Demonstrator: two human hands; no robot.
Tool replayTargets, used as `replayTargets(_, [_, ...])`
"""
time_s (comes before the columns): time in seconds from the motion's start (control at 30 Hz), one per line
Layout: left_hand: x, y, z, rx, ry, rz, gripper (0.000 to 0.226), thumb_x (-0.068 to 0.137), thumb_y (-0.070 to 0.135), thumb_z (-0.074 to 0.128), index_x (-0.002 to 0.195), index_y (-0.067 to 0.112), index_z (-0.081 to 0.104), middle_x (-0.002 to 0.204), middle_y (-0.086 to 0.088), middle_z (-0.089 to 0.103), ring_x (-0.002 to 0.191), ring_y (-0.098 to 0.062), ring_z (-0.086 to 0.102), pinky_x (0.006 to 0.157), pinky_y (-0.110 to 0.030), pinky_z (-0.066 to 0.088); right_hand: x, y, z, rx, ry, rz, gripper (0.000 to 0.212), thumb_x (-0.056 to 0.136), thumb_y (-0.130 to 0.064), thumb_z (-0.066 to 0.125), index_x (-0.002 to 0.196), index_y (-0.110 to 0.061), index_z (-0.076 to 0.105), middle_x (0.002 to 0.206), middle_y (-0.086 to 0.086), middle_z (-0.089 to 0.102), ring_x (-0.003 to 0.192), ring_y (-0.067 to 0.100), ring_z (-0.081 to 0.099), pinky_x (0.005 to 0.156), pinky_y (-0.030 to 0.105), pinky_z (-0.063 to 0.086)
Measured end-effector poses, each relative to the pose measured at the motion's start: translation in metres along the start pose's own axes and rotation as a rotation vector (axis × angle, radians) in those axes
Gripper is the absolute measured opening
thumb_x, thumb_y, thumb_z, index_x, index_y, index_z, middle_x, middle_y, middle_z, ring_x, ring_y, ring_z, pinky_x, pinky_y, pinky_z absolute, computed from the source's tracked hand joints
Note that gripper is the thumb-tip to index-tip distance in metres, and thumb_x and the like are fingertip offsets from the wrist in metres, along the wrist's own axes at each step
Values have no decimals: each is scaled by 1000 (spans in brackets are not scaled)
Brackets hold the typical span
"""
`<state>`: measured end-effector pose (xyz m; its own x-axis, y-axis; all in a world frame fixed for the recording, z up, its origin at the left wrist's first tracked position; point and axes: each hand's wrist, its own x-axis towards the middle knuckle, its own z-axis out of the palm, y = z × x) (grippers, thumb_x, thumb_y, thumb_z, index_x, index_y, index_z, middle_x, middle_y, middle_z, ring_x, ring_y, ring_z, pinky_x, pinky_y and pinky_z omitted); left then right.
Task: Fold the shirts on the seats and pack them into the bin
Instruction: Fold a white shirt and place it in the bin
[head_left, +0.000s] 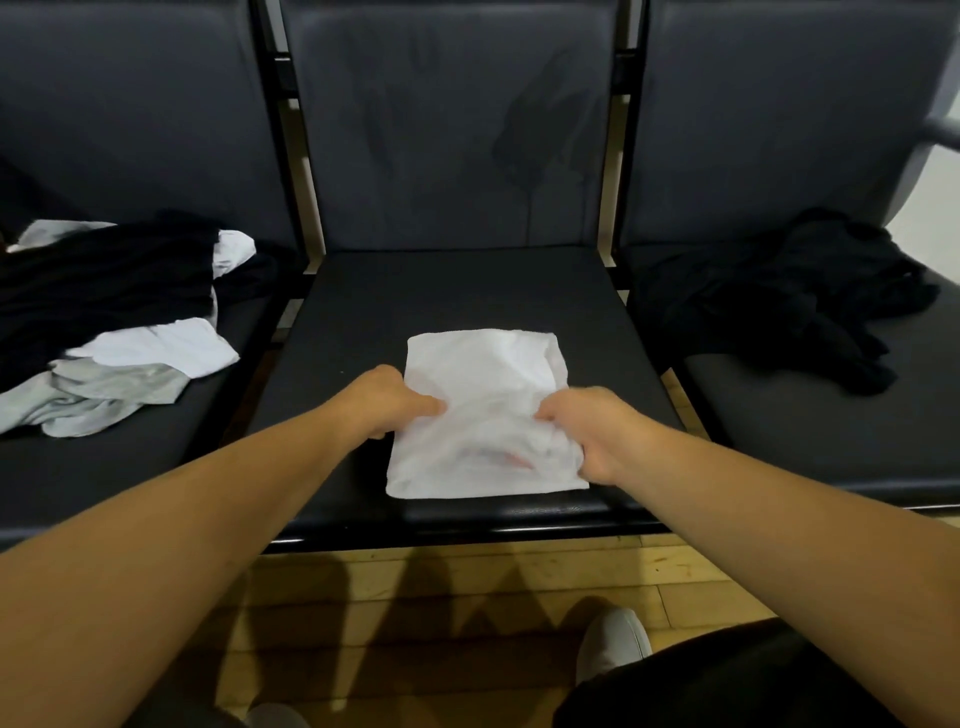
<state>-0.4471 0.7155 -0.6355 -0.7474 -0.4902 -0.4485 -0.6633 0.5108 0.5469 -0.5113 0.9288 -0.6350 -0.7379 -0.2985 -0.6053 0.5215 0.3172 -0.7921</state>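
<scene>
- Plainly, the step in hand is the end of one fold: a white shirt lies on the middle seat, near its front edge, already reduced to a compact rectangle.
- The left hand pinches the shirt's left edge, thumb on top of the cloth; its grip is closed on the fabric.
- The right hand clutches the right edge near the front corner, where the cloth bunches under the fingers; that grip is closed on the shirt too.
- The far half of the shirt lies flat on the cushion, while the near half is creased between the two hands.
- Much is left, I judge: a pile of shirts in black, white and grey sprawls unfolded on the left seat, and a black garment lies crumpled on the right seat.
- The bin is not in view, so I cannot tell where the packed shirts go or how many are in it.
- The next move probably calls for either one last fold or lifting the bundle with both hands. Either way the layers should be held together and level so the fold does not slip open on the way to the bin.
</scene>
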Motion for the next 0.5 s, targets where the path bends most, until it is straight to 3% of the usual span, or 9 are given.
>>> replayTargets(0.03, [0,-1,0,-26,-9,3,38,87,41,75,95,10,54,97,-1,58,81,-14,55,72,-30,48,-2,2,0,-178,40,-15,6,92,-3,55,90,1,59,59,8,57,53,22,54,55,29,47])
replayTargets(0.1, [3,-2,1,-134,-38,-12,37,87,35,77,105,7,60,99,-1,61,86,-16,57,69,-28,45,-4,0,0,-376,57,-29,9,91,-8,57,84,-5,55,64,7,49,53,21,46,50,24,38])
replayTargets(0.2, [0,-3,-1,-348,-83,-39,27,86,23,75,108,8,70,110,-6,72,101,-25,67,79,-31,52,-5,-7,-1,-414,1,9,21,89,-10,61,106,2,61,88,16,59,76,29,56,74,37,56])
replayTargets(0.27, [-1,-4,-2,-561,-129,-38,25,88,13,70,112,7,70,113,-9,75,101,-26,71,86,-35,56,-7,-10,-1,-438,-14,39,29,89,-8,63,116,1,61,99,18,66,87,34,64,90,47,55])
replayTargets(0.33, [-4,-3,-4,-758,-194,-14,28,92,8,63,120,8,65,113,-10,75,102,-27,73,89,-39,57,-13,-14,-3,-543,-54,50,21,91,-8,65,111,-1,63,99,16,69,88,33,69,82,42,60])
replayTargets(0.4, [-8,-1,-8,-754,-210,65,33,93,11,59,125,14,62,114,-8,75,104,-26,72,90,-41,57,-19,-23,-6,-742,-58,32,12,94,-14,65,99,-3,62,89,14,68,78,28,69,65,36,62])
replayTargets(0.43, [-10,1,-12,-674,-190,140,36,92,15,60,127,19,62,117,-6,74,106,-25,71,93,-42,56,-20,-27,-9,-820,-21,-26,18,95,-21,65,95,-4,62,84,14,69,76,27,70,64,37,62])
replayTargets(0.5, [-20,10,-27,-497,-158,314,45,83,26,63,127,30,62,119,0,72,108,-23,70,99,-46,54,-10,-37,-20,-870,95,-272,37,93,-39,69,100,-3,65,89,9,72,80,22,70,76,40,63])
